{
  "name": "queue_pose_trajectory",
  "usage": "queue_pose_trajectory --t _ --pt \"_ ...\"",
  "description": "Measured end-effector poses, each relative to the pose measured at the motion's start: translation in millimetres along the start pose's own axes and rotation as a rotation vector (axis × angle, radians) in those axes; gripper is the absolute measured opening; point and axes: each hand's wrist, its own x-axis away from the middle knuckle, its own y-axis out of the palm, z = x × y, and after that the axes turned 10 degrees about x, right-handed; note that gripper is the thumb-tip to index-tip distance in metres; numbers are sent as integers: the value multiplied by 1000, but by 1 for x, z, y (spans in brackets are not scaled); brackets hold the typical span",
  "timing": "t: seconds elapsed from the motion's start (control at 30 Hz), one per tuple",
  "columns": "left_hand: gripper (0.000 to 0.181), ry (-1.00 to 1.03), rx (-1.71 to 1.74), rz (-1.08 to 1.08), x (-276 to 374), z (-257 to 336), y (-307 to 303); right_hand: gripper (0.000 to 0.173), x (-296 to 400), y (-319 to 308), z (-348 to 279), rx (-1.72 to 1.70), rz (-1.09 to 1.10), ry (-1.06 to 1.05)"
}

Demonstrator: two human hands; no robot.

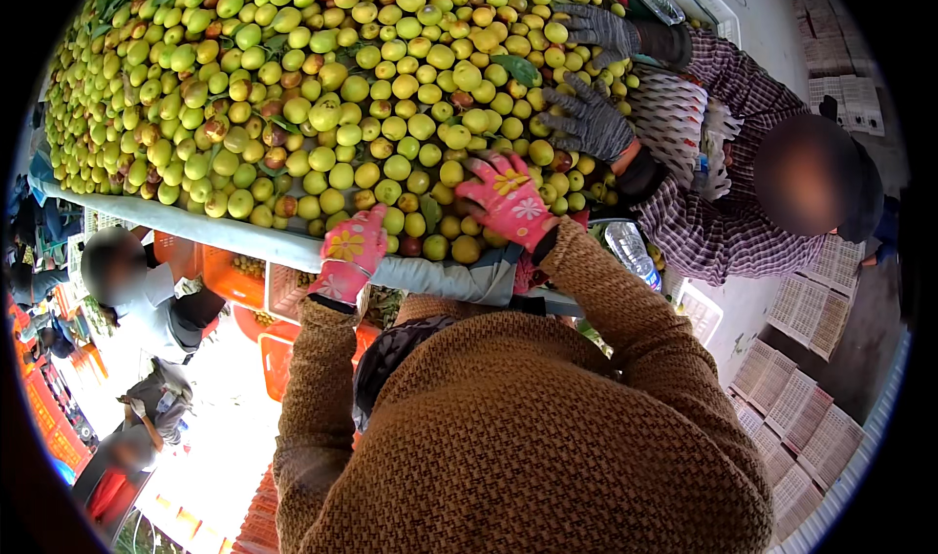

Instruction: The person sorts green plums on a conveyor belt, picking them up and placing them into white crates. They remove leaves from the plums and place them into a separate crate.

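A broad heap of green and brownish round fruits [325, 114], with some green leaves [517, 69] among them, covers the table before me. My left hand [352, 252], in a pink floral glove, is at the table's padded edge, touching the nearest fruits; whether it holds one is hidden. My right hand [511, 198], in a matching glove, rests on the fruits further right, fingers spread and pointing left, with no fruit seen gripped. The fingertips are dark.
Across the right corner, a co-worker's grey-gloved hands [592, 118] reach into the fruits. Plastic bottles [632, 253] and white foam netting [668, 118] are at the right. Orange crates [233, 272] stand below the table's padded edge [190, 224]; other people are at the left.
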Motion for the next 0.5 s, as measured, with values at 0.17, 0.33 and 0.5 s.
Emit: queue_pose_trajectory --t 0.17,0.33,0.5 --pt "50 87 63 -158 -12 34 33 24 23 -4 39 68 -35 108" --pt "49 193 470 -160 -16 73 43 19 25 -34 51 -10 12 231" --pt "46 8 949 189 -19 68 25 38 9 -59 -8 -858 -172 413"
